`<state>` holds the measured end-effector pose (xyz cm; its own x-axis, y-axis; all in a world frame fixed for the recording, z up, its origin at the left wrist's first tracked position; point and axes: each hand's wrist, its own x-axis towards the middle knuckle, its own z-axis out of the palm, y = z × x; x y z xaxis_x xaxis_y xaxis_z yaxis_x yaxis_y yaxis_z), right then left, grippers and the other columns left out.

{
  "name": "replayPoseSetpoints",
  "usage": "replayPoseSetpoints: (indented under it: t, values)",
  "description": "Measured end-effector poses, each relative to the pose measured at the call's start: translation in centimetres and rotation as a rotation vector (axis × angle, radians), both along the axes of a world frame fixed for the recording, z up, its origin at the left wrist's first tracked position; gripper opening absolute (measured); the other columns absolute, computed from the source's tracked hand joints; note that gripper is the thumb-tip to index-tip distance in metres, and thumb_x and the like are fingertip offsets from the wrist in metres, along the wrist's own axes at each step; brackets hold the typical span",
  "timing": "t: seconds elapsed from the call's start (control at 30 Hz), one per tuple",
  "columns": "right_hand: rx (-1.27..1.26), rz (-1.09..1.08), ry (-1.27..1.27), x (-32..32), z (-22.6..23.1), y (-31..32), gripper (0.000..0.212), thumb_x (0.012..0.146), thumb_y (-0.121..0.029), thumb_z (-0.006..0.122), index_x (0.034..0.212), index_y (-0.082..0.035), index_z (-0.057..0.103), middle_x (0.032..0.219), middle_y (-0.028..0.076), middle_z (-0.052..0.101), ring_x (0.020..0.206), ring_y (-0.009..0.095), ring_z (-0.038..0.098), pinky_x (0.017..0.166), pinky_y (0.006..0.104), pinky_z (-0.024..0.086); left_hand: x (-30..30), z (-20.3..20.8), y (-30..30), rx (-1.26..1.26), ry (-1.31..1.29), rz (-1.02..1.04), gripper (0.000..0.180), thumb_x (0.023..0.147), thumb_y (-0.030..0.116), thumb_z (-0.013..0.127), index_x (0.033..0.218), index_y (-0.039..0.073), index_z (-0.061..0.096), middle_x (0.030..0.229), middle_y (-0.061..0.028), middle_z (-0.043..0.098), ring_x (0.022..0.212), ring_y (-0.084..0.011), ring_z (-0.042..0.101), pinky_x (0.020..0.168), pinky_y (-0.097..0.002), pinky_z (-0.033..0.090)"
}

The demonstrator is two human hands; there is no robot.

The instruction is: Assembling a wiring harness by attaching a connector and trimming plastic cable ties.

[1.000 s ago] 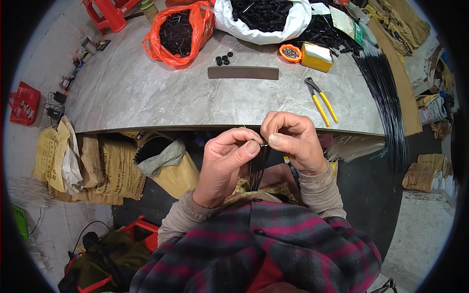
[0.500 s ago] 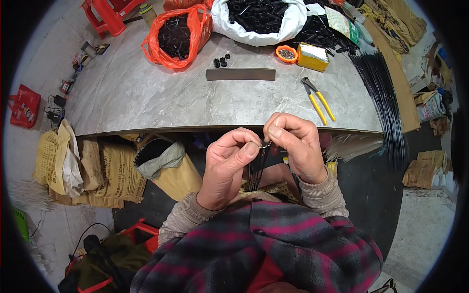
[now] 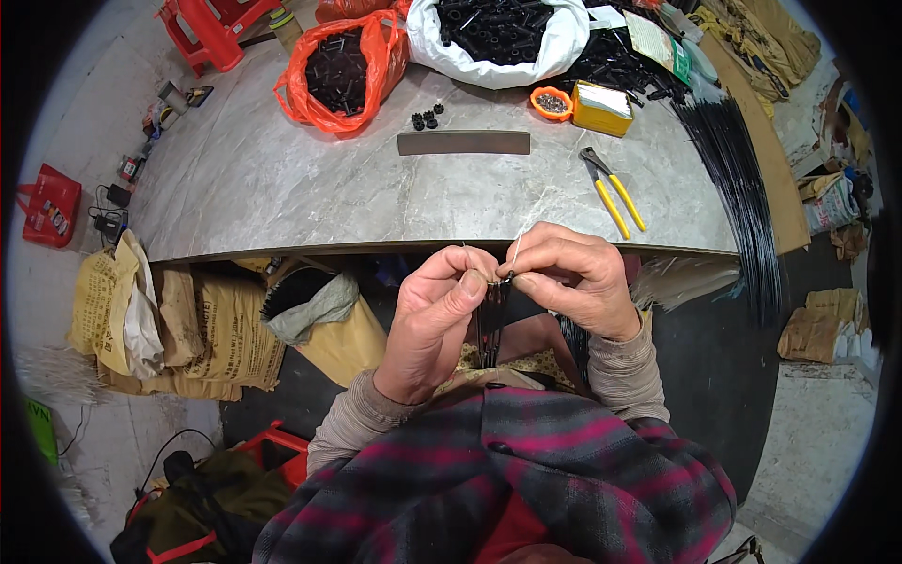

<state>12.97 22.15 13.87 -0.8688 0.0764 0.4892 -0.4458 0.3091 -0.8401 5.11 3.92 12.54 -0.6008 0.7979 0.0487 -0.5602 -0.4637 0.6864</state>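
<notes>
In front of my body, just off the near table edge, a bundle of thin black rods [image 3: 490, 329] hangs down, with its top ends gathered between my fingertips. My left hand [image 3: 430, 324] pinches these ends between thumb and forefinger. My right hand [image 3: 584, 282] is closed close beside it, its thumb and fingers pressed on the same gathered ends. A fine, pale wire [image 3: 518, 247] sticks up past my right fingertips. My fingers partly hide the joint at the rod tops.
On the grey table [image 3: 310, 202] lie yellow-handled pliers [image 3: 613, 193], a dark flat bar [image 3: 463, 143] and small black caps [image 3: 425, 120]. Behind stand a red bag [image 3: 340, 80] and white sack [image 3: 498, 42] of black parts, plus an orange dish [image 3: 552, 103]. Long black rods [image 3: 738, 188] lie right.
My right hand has turned and shifted slightly right and down, its fingers lying flatter over the rod ends. A fine wire now shows above it. My left hand stays nearly in place.
</notes>
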Motion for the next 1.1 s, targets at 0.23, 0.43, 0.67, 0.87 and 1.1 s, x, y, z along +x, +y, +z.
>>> replayPoseSetpoints:
  t: [0.23, 0.43, 0.67, 0.87, 1.1]
  values:
    - [-0.028, -0.01, -0.028, -0.1, 0.1, -0.5, 0.013, 0.079, 0.008, 0.066, 0.09, 0.002, 0.065, 0.092, 0.008, 0.063, 0.079, 0.012, 0.061, 0.065, 0.0232, 0.047, -0.3, -0.1, 0.0, 0.022, 0.033, -0.018, 0.015, 0.096, 0.014, 0.063, 0.103, 0.001, 0.059, 0.105, -0.0056, 0.057, 0.102, -0.0127, 0.051, 0.098, -0.0286, 0.036]
    - [0.053, -0.029, -0.011, -0.2, 0.6, -0.8, 0.014, 0.076, 0.005, 0.066, 0.088, 0.001, 0.061, 0.09, 0.009, 0.062, 0.078, 0.014, 0.06, 0.067, 0.0247, 0.049, -0.5, 0.0, -0.5, 0.011, 0.058, -0.039, 0.017, 0.095, 0.015, 0.064, 0.102, 0.0, 0.058, 0.105, -0.0058, 0.056, 0.102, -0.0129, 0.05, 0.097, -0.0284, 0.036]
    - [0.055, -0.046, -0.027, -0.3, 0.4, -1.3, 0.015, 0.076, 0.003, 0.067, 0.088, 0.0, 0.058, 0.089, 0.009, 0.061, 0.079, 0.015, 0.06, 0.071, 0.0252, 0.049, -0.6, -0.1, -0.7, -0.025, 0.077, -0.032, 0.019, 0.094, 0.018, 0.065, 0.099, 0.001, 0.058, 0.105, -0.0059, 0.056, 0.101, -0.0129, 0.049, 0.096, -0.0287, 0.036]
    - [0.045, -0.066, -0.079, -0.4, 0.1, -1.5, 0.013, 0.082, 0.003, 0.061, 0.093, 0.002, 0.056, 0.092, 0.008, 0.059, 0.082, 0.013, 0.057, 0.075, 0.0241, 0.048, -0.7, 0.1, -0.9, -0.046, 0.127, -0.01, 0.023, 0.093, 0.02, 0.067, 0.097, 0.001, 0.055, 0.105, -0.0088, 0.053, 0.095, -0.0159, 0.051, 0.087, -0.0308, 0.042]
    - [-0.06, 0.009, -0.11, -0.1, -0.5, -1.1, 0.019, 0.081, 0.003, 0.063, 0.098, 0.002, 0.055, 0.101, 0.008, 0.056, 0.086, 0.011, 0.056, 0.078, 0.0237, 0.048, -1.0, -0.2, -0.7, -0.042, 0.12, -0.016, 0.023, 0.094, 0.022, 0.066, 0.095, 0.001, 0.055, 0.105, -0.0105, 0.054, 0.098, -0.0172, 0.052, 0.09, -0.0318, 0.043]
